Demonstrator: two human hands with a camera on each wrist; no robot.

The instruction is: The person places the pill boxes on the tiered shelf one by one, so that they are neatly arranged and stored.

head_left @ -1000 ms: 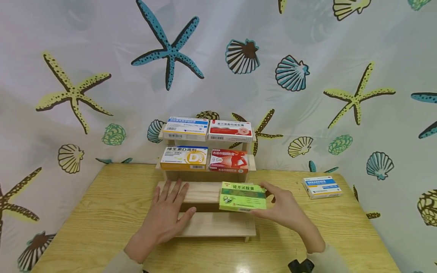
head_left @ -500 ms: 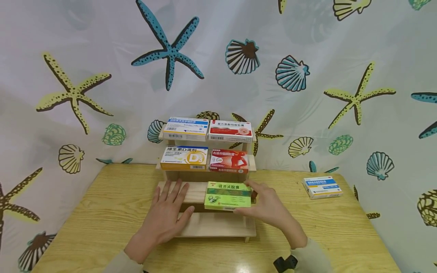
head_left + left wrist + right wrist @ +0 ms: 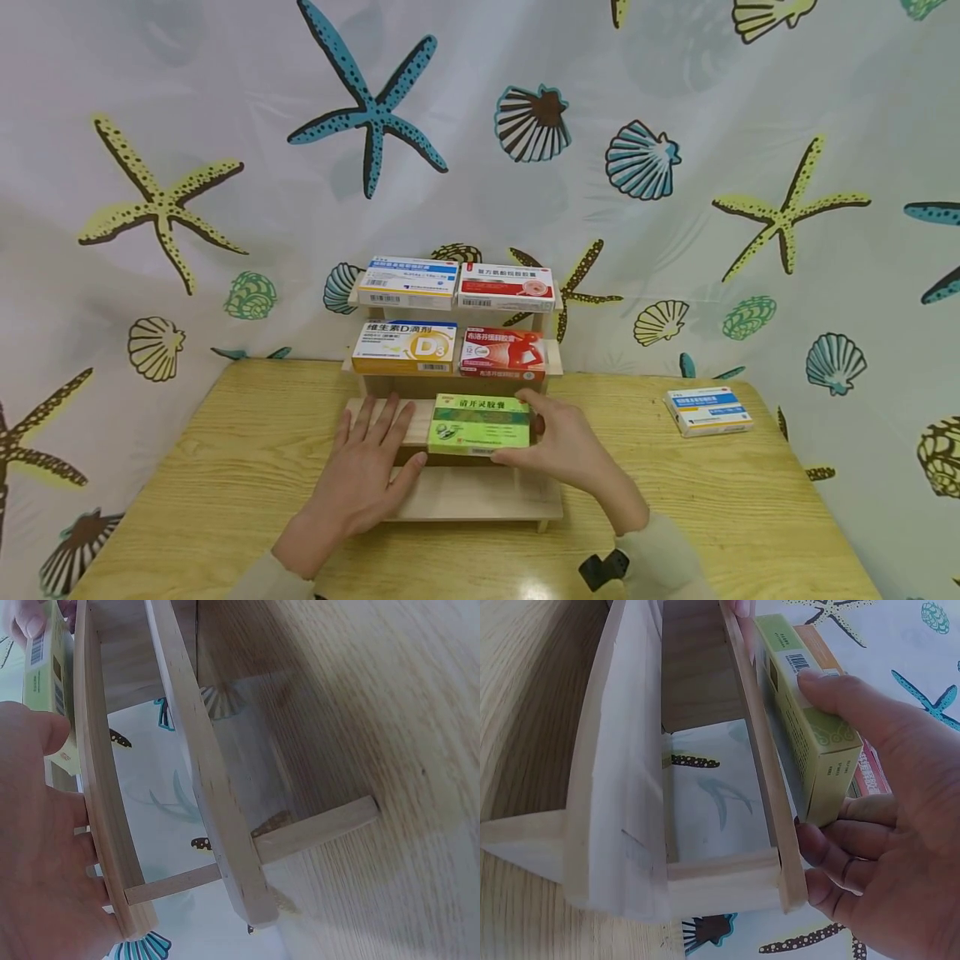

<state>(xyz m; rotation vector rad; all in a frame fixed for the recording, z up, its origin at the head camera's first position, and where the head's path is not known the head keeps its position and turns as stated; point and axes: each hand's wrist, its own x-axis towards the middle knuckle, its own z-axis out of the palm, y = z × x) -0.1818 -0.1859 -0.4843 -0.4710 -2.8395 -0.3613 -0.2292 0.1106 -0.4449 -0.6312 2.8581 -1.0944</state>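
Observation:
A green medicine box (image 3: 480,423) is at the second step from the bottom of a small wooden stepped shelf (image 3: 480,493). My right hand (image 3: 566,442) pinches its right end, thumb on the front edge and fingers behind, as the right wrist view shows with the green box (image 3: 810,727) close over the plank. My left hand (image 3: 367,475) lies with spread, straight fingers on the left part of that same step. In the left wrist view the left thumb is right at the box's near end (image 3: 56,697).
On the upper steps stand a blue-white box (image 3: 408,283), a red-white box (image 3: 506,287), a yellow vitamin D box (image 3: 405,347) and a red box (image 3: 502,353). Another blue-white box (image 3: 708,412) lies at the right of the wooden table (image 3: 247,467). A patterned curtain (image 3: 480,217) hangs behind.
My right hand has carried the green medicine box leftward along the step, toward my left hand. The left hand has stayed in place.

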